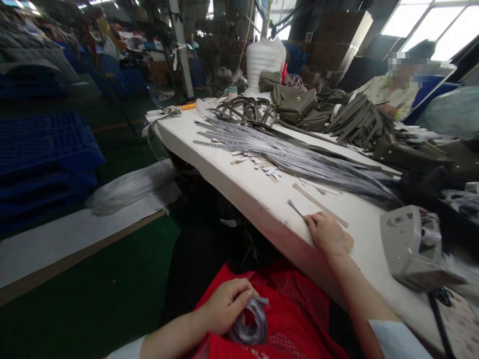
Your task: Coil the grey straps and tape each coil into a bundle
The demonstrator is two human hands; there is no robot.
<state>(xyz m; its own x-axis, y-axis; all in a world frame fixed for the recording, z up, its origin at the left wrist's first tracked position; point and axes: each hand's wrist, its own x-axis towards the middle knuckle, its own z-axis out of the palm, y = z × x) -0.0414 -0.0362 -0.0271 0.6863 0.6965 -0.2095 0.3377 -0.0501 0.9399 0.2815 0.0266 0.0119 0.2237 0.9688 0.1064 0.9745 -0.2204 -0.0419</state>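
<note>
"While we are looking down past the red apron (307,324), where are we finding the coil (258,326)?"

"We are finding it low on the lap, against the apron, below the table's near edge. The left hand (228,304) is wrapping it from the side: thumb pressing along the upper rim, fingers curling in close. Some fingertips are hiding behind the roll, so we are not able to tell just where they are ending."

"How are we judging its handling?"

"Light and bendy, we are guessing. Its shine is suggesting a slick skin, so the turns are probably wanting to slide and spring loose under a slack grip. Nothing fragile, by our reckoning. We are favouring a hold across the ring's whole width, thumb pinning the loose end (264,301), which is poking out at the top."

"And the right hand (329,234)?"

"It is resting on the white table (232,182). Thumb and forefinger are pressing together, pinching a thin dark piece (297,209); we are not managing to tell whether that is a tool or strips. The other fingers are folding under, mostly out of sight. A flat tan strip (322,205) is lying just beside the hand. Farther off, paper scraps (275,172) are scattering along a spread of long grey straps (299,154)."
</note>
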